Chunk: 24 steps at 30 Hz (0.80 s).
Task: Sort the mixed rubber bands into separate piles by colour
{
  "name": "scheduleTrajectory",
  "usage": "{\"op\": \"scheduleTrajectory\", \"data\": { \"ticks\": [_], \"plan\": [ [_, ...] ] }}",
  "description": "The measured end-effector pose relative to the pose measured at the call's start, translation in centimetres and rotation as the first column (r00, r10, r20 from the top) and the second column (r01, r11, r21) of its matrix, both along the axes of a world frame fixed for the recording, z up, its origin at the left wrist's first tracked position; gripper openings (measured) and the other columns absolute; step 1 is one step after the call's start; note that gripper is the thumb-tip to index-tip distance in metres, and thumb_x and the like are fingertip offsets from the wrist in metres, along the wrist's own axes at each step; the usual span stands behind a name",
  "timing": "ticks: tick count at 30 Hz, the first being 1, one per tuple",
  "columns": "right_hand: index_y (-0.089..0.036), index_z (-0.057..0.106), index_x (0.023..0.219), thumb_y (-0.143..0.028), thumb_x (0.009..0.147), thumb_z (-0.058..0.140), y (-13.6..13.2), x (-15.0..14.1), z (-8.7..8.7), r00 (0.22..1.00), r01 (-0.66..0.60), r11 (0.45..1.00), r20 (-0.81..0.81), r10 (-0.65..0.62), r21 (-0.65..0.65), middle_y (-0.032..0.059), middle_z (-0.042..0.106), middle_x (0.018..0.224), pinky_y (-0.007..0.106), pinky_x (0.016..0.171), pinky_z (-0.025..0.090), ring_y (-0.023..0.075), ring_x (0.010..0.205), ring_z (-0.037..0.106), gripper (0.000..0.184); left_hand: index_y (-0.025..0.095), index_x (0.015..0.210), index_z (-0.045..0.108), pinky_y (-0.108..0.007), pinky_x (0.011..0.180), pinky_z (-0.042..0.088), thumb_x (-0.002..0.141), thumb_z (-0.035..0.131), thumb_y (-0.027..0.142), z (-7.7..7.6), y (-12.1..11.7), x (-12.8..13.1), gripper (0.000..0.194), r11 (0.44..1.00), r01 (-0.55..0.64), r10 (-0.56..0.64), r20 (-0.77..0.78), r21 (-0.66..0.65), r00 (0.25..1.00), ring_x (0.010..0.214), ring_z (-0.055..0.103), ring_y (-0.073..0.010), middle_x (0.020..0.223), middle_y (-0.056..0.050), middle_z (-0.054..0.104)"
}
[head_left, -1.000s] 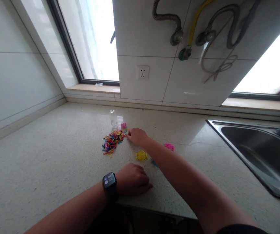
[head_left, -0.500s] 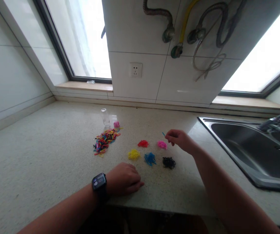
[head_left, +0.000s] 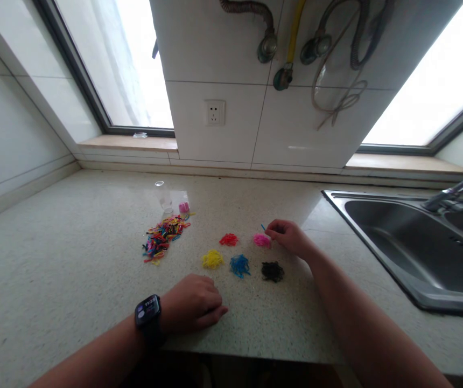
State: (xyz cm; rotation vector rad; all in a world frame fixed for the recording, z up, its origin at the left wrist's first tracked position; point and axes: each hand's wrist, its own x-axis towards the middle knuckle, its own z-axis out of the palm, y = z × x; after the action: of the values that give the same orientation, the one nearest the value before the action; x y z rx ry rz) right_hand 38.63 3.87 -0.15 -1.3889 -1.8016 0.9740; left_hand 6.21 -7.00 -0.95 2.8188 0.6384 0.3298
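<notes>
My right hand (head_left: pixel 288 236) pinches a small blue rubber band (head_left: pixel 262 227) beside the pink rubber band pile (head_left: pixel 261 240). My left hand (head_left: pixel 191 303), with a watch on its wrist, rests on the counter with its fingers curled in; nothing shows in it. Sorted by colour, other small heaps lie close by: red rubber bands (head_left: pixel 229 239), yellow rubber bands (head_left: pixel 212 259), blue rubber bands (head_left: pixel 240 266) and black rubber bands (head_left: pixel 272 271). Farther left spreads a mixed-colour rubber band pile (head_left: pixel 164 237).
A clear plastic tube (head_left: pixel 163 198) and a pink cap (head_left: pixel 183 207) sit behind the mixed pile. On the right, a steel sink (head_left: pixel 393 226) with a faucet (head_left: pixel 453 194) is set into the speckled counter (head_left: pixel 74 258). Behind rises a tiled wall with a socket (head_left: pixel 215 112) and hoses.
The view has shifted slightly, so things sit farther left. My right hand has come down closer to the pink pile, still holding the blue rubber band. My left hand stays resting on the counter.
</notes>
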Motion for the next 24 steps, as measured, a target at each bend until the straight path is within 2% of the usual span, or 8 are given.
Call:
{"op": "scheduleTrajectory", "data": {
  "ticks": [4, 7, 10, 14, 19, 24],
  "plan": [
    [-0.017, 0.066, 0.080, -0.045, 0.080, 0.065, -0.9, -0.6, 0.2, 0.996, -0.053, 0.997, 0.071, 0.049, 0.058, -0.0001, 0.058, 0.065, 0.025, 0.054, 0.035, 0.0117, 0.057, 0.046, 0.028, 0.019, 0.067, 0.045, -0.031, 0.061, 0.032, 0.100, 0.040, 0.031, 0.1, 0.0, 0.0, 0.036, 1.000, 0.001, -0.001, 0.001, -0.014, 1.000, 0.061, 0.050, -0.0141, 0.063, -0.001, 0.056],
    [-0.017, 0.068, 0.083, -0.042, 0.083, 0.064, -2.0, -1.5, 0.6, 0.971, -0.158, 0.981, 0.201, 0.133, 0.114, -0.0012, 0.057, 0.065, 0.024, 0.053, 0.032, 0.0102, 0.056, 0.043, 0.025, 0.019, 0.067, 0.045, -0.032, 0.060, 0.032, 0.100, 0.040, 0.031, 0.1, 0.0, 0.0, 0.036, 1.000, 0.003, -0.004, -0.006, -0.018, 1.000, 0.061, 0.050, -0.0141, 0.063, -0.001, 0.056],
    [-0.018, 0.068, 0.083, -0.036, 0.086, 0.063, -2.8, -2.3, 1.3, 0.903, -0.316, 0.939, 0.348, 0.254, 0.134, -0.0007, 0.061, 0.069, 0.023, 0.059, 0.035, 0.0102, 0.061, 0.049, 0.018, 0.019, 0.067, 0.046, -0.032, 0.061, 0.032, 0.100, 0.040, 0.031, 0.0, 0.0, 0.0, 0.036, 1.000, 0.001, -0.001, -0.012, -0.018, 1.000, 0.061, 0.050, -0.0142, 0.064, -0.001, 0.057],
    [-0.019, 0.069, 0.084, -0.034, 0.086, 0.064, -3.3, -2.7, 2.2, 0.799, -0.453, 0.890, 0.470, 0.375, 0.059, -0.0002, 0.063, 0.072, 0.023, 0.060, 0.034, 0.0110, 0.063, 0.052, 0.015, 0.019, 0.067, 0.047, -0.032, 0.060, 0.032, 0.100, 0.041, 0.032, 0.1, 0.1, 0.1, 0.036, 1.000, -0.008, 0.008, -0.016, -0.016, 1.000, 0.062, 0.051, -0.0144, 0.063, -0.001, 0.056],
    [-0.021, 0.070, 0.087, -0.032, 0.086, 0.065, -3.7, -3.1, 2.9, 0.744, -0.511, 0.859, 0.510, 0.432, 0.020, -0.0007, 0.066, 0.075, 0.023, 0.062, 0.034, 0.0110, 0.065, 0.053, 0.013, 0.019, 0.067, 0.048, -0.031, 0.060, 0.033, 0.100, 0.040, 0.032, 0.2, 0.1, 0.1, 0.037, 1.000, -0.007, 0.007, -0.011, -0.016, 1.000, 0.062, 0.051, -0.0141, 0.064, -0.002, 0.057],
    [-0.021, 0.071, 0.088, -0.030, 0.086, 0.064, -4.2, -4.0, 3.5, 0.710, -0.519, 0.855, 0.561, 0.425, 0.009, 0.0000, 0.069, 0.078, 0.024, 0.063, 0.034, 0.0120, 0.068, 0.055, 0.011, 0.019, 0.066, 0.049, -0.032, 0.059, 0.033, 0.100, 0.042, 0.031, 0.1, 0.1, 0.1, 0.036, 1.000, -0.016, 0.016, -0.008, -0.014, 1.000, 0.061, 0.051, -0.0140, 0.063, -0.001, 0.057]
  ]
}}
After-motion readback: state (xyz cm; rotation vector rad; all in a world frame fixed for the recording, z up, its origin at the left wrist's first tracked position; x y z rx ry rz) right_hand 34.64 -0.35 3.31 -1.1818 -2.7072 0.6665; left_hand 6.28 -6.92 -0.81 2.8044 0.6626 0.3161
